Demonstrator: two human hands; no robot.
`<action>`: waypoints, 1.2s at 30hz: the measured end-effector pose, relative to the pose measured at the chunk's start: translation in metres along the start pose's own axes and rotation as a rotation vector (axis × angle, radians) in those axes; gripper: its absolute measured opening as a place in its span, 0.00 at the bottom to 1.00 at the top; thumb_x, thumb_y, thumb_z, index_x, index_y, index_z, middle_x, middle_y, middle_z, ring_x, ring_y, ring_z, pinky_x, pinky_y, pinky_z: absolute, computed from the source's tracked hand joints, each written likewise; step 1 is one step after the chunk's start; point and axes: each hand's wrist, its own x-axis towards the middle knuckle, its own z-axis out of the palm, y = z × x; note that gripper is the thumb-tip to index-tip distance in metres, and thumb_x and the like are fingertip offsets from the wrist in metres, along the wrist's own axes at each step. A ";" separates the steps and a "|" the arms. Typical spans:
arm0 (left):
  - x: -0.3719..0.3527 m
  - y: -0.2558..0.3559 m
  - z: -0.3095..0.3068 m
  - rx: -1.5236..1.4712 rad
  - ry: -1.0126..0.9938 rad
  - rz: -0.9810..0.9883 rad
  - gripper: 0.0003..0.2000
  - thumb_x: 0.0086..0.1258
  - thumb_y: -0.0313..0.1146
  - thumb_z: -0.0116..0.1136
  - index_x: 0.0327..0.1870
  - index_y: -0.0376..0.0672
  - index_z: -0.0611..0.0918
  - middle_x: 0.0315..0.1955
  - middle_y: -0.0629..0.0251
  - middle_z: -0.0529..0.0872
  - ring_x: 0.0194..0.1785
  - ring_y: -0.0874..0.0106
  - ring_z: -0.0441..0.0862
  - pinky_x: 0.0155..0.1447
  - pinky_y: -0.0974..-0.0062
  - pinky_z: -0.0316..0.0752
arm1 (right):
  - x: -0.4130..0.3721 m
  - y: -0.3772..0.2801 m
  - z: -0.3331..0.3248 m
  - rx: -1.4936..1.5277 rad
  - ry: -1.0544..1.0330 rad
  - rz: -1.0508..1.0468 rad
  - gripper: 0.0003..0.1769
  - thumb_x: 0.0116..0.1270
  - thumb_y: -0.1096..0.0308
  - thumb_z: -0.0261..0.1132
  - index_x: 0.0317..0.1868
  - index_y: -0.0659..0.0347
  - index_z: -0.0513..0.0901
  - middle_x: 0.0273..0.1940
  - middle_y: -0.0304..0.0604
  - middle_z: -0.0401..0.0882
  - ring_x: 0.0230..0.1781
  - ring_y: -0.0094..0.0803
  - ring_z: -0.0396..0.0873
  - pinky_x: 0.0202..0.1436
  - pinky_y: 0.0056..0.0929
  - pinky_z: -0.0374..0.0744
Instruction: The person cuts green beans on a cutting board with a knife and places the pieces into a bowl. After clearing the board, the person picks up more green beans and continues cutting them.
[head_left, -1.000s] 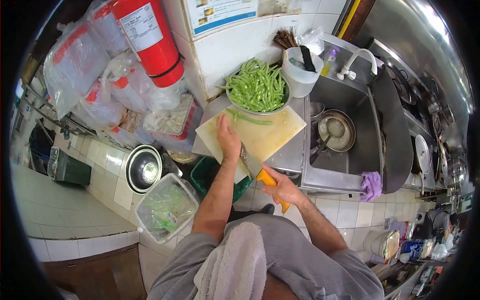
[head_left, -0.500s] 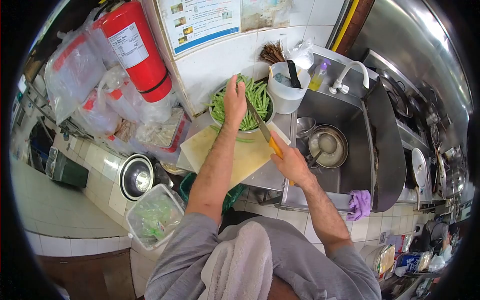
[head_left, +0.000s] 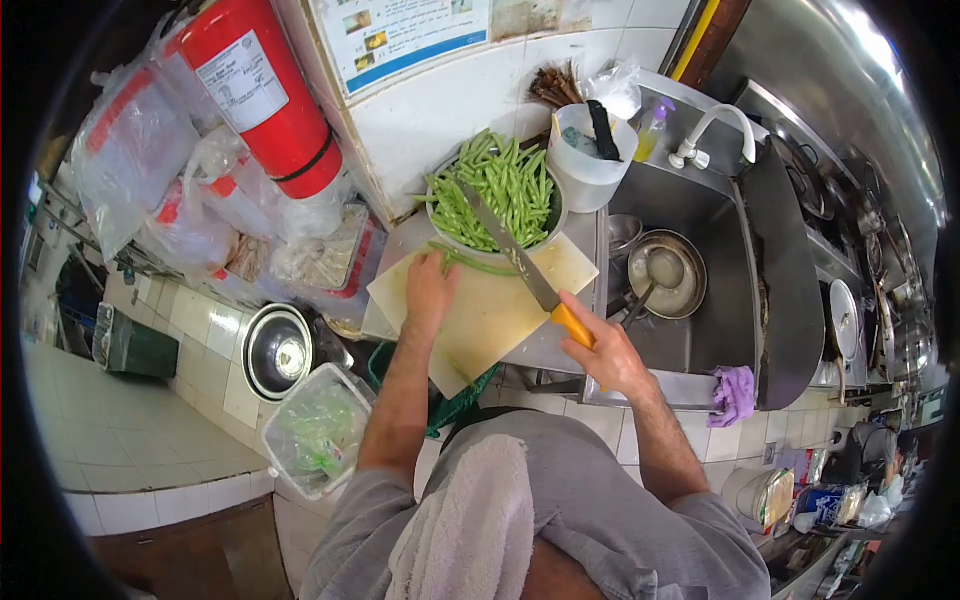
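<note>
My right hand (head_left: 608,352) grips the yellow handle of a long kitchen knife (head_left: 510,245). Its blade slants up and left, passing over the bowl's front rim and the beans. At the upper left of the pale cutting board (head_left: 500,313), my left hand (head_left: 430,290) has its fingers closed at the ends of a few green beans (head_left: 480,265) lying along the board's far edge. Just beyond the board stands a round metal bowl (head_left: 560,213) heaped with green beans (head_left: 497,178). The left fingertips are partly hidden by the hand's back.
Right of the board is a steel sink (head_left: 690,345) holding a pan (head_left: 690,300) and a ladle (head_left: 665,268). A white plastic container (head_left: 588,180) stands beside the bowl. A plastic-lined bin (head_left: 318,430) is on the floor, lower left. A red fire extinguisher (head_left: 262,100) hangs upper left.
My left hand has come down from the bowl of beans to the cutting board, to the beans at its far edge. The knife stays in my right hand, a little lower and to the right.
</note>
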 end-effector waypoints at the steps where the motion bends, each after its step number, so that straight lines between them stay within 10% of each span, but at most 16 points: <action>1: 0.006 -0.006 0.007 0.000 -0.005 -0.015 0.18 0.59 0.32 0.63 0.49 0.34 0.78 0.38 0.46 0.82 0.45 0.47 0.79 0.49 0.59 0.76 | -0.004 0.004 0.004 -0.003 -0.020 -0.019 0.38 0.63 0.71 0.65 0.73 0.45 0.61 0.51 0.58 0.81 0.48 0.49 0.82 0.52 0.38 0.80; 12: -0.012 -0.020 -0.052 -0.274 -0.562 0.159 0.10 0.58 0.28 0.61 0.41 0.38 0.83 0.38 0.57 0.83 0.43 0.56 0.80 0.51 0.65 0.76 | -0.045 0.020 0.017 -0.002 -0.113 0.029 0.38 0.63 0.71 0.67 0.72 0.47 0.63 0.54 0.54 0.81 0.51 0.47 0.82 0.55 0.36 0.79; 15: -0.032 -0.033 -0.055 -0.167 -0.497 0.417 0.08 0.61 0.27 0.60 0.41 0.40 0.84 0.42 0.59 0.82 0.50 0.58 0.77 0.57 0.66 0.72 | -0.051 0.032 0.023 -0.009 -0.111 0.015 0.38 0.63 0.70 0.68 0.72 0.46 0.63 0.54 0.54 0.81 0.52 0.45 0.82 0.56 0.36 0.79; 27: -0.059 -0.028 -0.065 0.268 -0.581 0.344 0.08 0.64 0.30 0.59 0.42 0.41 0.75 0.43 0.57 0.77 0.51 0.56 0.73 0.56 0.61 0.67 | -0.049 0.032 0.032 -0.021 -0.237 0.197 0.37 0.65 0.66 0.65 0.73 0.40 0.61 0.57 0.53 0.79 0.52 0.48 0.81 0.56 0.37 0.78; 36: -0.099 0.011 -0.077 -0.078 -0.483 0.700 0.09 0.62 0.32 0.58 0.41 0.42 0.77 0.42 0.60 0.77 0.52 0.60 0.73 0.58 0.62 0.67 | -0.060 0.045 0.035 -0.015 -0.202 0.194 0.38 0.64 0.68 0.66 0.73 0.42 0.61 0.59 0.52 0.77 0.55 0.49 0.79 0.58 0.37 0.77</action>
